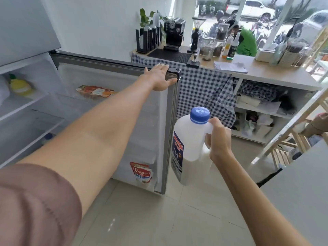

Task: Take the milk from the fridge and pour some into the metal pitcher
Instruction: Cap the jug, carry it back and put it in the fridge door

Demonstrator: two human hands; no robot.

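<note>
Head view, one moment, entries placed relative to the two grips.

Item 1: milk jug (188, 148), translucent, blue cap on, part full. It is held clear of the fridge, upright, by its handle, round which the fingers of the right hand (219, 139) are curled. The handle grip is judged to suit carrying; the cap is yet to be removed.

Item 2: fridge door (124, 103), swung wide. Its top edge is covered by the left hand (159, 77), fingers laid straight over the rim, thumb on the door's inner face below. The placement is judged to be for pushing the door shut. A condensed-milk pouch (142, 174) is stored in the door's lower shelf, well below this grip.

Item 3: desk (266, 75), beyond the left grip, draped with checked cloth (204, 89). An espresso machine (173, 33) and jars are carried on it.

Item 4: metal pitcher. It cannot be made out in this view.

Status, as judged: milk retrieved; door closing and pouring outstanding.
</note>
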